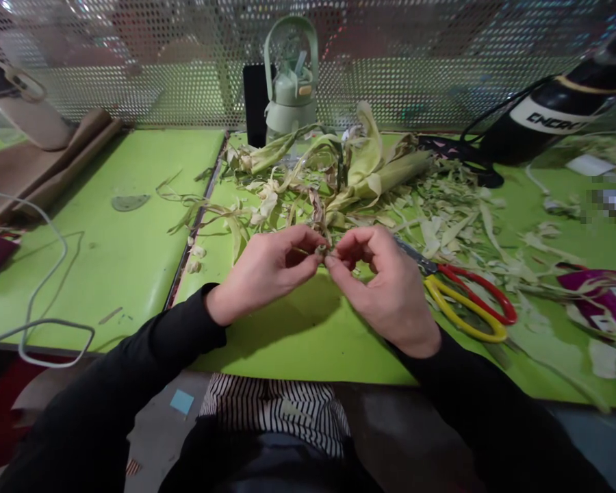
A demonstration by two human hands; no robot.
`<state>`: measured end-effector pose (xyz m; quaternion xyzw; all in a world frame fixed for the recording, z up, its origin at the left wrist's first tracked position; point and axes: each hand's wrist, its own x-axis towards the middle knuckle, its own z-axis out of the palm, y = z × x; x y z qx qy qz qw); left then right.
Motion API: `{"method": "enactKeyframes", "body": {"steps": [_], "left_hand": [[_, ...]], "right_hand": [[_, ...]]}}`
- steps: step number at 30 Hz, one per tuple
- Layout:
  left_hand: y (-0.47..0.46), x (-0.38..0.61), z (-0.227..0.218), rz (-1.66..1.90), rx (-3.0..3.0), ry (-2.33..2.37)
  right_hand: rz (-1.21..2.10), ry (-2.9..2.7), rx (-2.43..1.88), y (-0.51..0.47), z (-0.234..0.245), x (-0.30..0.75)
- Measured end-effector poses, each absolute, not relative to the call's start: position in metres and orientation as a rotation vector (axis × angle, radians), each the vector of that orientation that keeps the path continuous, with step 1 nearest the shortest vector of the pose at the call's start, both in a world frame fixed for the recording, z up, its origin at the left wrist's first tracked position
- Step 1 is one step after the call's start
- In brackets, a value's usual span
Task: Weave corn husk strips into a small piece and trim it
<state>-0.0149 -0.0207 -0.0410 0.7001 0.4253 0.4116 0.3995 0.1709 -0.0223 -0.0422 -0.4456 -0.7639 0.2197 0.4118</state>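
Observation:
My left hand (270, 270) and my right hand (385, 284) meet above the green table (298, 329), fingertips pinched together on a thin strip of corn husk (322, 252). Both hands are closed on it. The strip runs back into a heap of corn husks (333, 178) lying just beyond my fingers. Scissors with red and yellow handles (467, 301) lie on the table just right of my right hand. Black sleeves cover both arms.
A pale green water bottle (291, 75) stands behind the heap against a perforated metal screen (441, 61). Husk scraps (456, 226) litter the right side. A white cable (41, 301) loops at left, brown paper (46, 164) at far left, a purple packet (600, 301) at right.

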Motion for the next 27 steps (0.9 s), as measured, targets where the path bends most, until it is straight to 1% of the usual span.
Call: {"method": "enactKeyframes", "body": {"steps": [2,4,7,13,17,21,24,27], "left_hand": [[-0.022,-0.014,-0.04,1.049,1.751,1.103],[-0.022,-0.012,-0.039,1.044,1.772,1.151],[-0.022,-0.009,-0.04,1.046,1.86,1.237],[-0.023,-0.005,-0.039,1.091,1.943,1.223],[-0.02,-0.008,-0.041,1.118,2.015,1.2],[-0.015,-0.015,-0.042,1.02,2.129,1.221],[-0.015,-0.016,-0.042,0.909,2.118,1.22],[-0.018,-0.014,-0.042,0.859,2.076,1.244]], "right_hand": [[0.457,-2.062,-1.124,-0.021,-0.044,0.171],[0.287,-2.222,-1.058,-0.019,-0.046,0.172],[0.058,-2.311,-0.939,-0.017,-0.049,0.173],[-0.021,-2.281,-0.82,-0.017,-0.048,0.173],[0.043,-2.261,-0.797,-0.016,-0.05,0.172],[0.283,-2.269,-0.911,-0.013,-0.051,0.172],[0.447,-2.151,-1.033,-0.011,-0.05,0.172],[0.587,-2.07,-1.047,-0.009,-0.05,0.172]]}}
